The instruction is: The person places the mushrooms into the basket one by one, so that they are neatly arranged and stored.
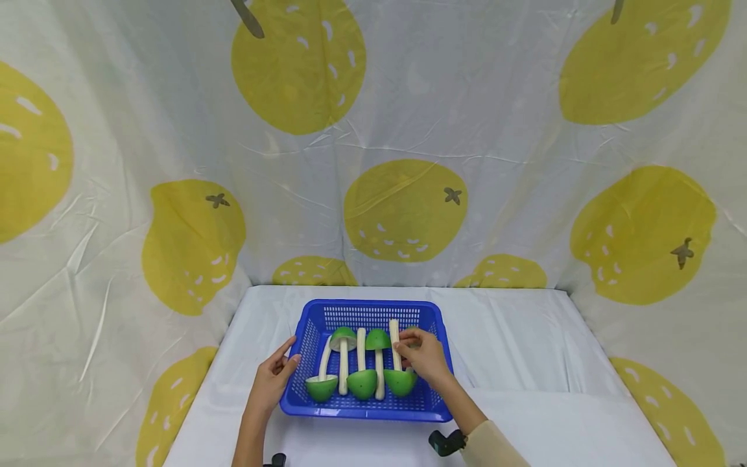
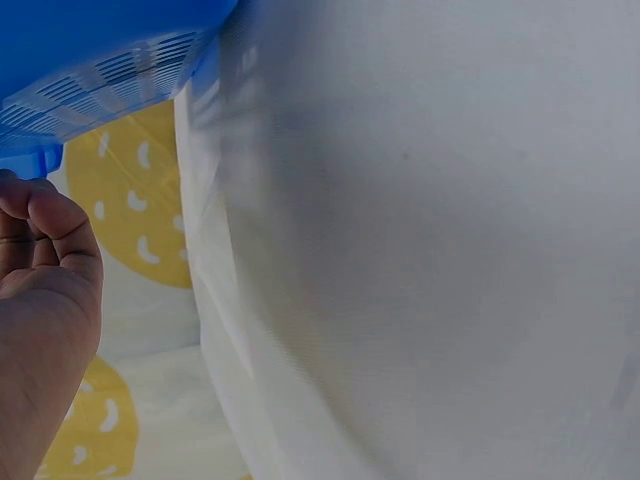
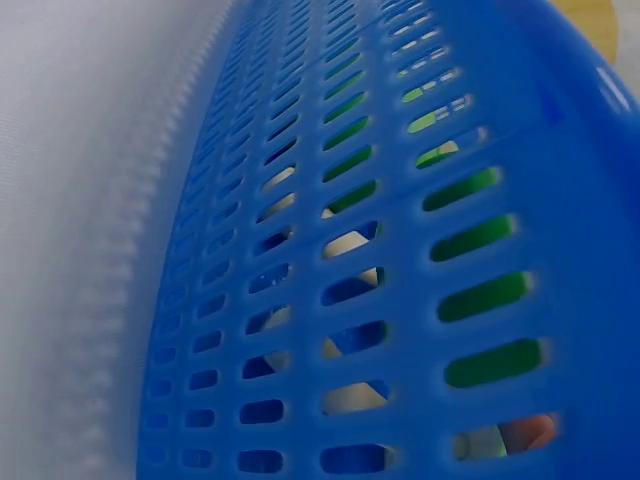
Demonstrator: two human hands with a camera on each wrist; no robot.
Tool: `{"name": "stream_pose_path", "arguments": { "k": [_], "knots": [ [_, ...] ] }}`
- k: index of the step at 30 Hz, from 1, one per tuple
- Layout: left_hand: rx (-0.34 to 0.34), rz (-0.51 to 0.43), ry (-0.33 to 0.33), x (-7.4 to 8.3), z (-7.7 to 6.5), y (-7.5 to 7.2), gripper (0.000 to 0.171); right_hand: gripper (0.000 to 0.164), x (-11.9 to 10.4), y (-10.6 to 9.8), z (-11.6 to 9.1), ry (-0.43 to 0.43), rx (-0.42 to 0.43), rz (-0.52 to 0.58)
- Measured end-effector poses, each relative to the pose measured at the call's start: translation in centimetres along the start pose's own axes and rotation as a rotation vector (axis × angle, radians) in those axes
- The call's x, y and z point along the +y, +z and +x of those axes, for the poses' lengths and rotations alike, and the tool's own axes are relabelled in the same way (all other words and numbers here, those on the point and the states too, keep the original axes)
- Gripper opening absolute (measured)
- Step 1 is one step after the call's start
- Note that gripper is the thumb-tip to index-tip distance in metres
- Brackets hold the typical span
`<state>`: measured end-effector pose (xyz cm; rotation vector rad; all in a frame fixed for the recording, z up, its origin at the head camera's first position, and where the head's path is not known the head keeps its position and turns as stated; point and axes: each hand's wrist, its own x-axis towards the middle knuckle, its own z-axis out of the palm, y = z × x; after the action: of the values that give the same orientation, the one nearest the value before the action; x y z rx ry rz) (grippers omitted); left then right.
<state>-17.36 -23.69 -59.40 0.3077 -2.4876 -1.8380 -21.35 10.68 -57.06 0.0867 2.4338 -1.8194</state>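
Observation:
A blue plastic basket holds several mushrooms with green caps and pale stems, laid side by side with caps at alternating ends. My left hand grips the basket's left rim; in the left wrist view the curled fingers of this left hand meet the rim. Inside the basket's right part, my right hand pinches a mushroom whose cap shows just past the fingers, its stem mostly hidden. Beside those fingertips stands the stem of another mushroom. Through the slots in the right wrist view, green caps show.
The basket rests on a white cloth-covered table. White fabric walls with yellow fruit prints enclose the back and both sides. A dark wrist device sits by the right forearm.

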Motion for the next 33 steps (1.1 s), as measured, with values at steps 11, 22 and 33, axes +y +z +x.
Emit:
{"name": "stream_pose_path", "arguments": {
  "k": [11,22,33],
  "knots": [
    [0.005,-0.023,0.054,-0.5,0.1,0.1,0.052,0.026,0.8,0.5,0.1,-0.027,0.061,-0.040],
    [0.012,-0.019,0.051,-0.6,0.1,0.0,0.053,0.027,1.4,1.3,0.6,-0.009,0.068,-0.065],
    [-0.004,-0.013,0.020,1.6,-1.0,-0.2,0.051,0.025,1.5,1.6,0.6,0.027,0.078,-0.093]
  ]
}}
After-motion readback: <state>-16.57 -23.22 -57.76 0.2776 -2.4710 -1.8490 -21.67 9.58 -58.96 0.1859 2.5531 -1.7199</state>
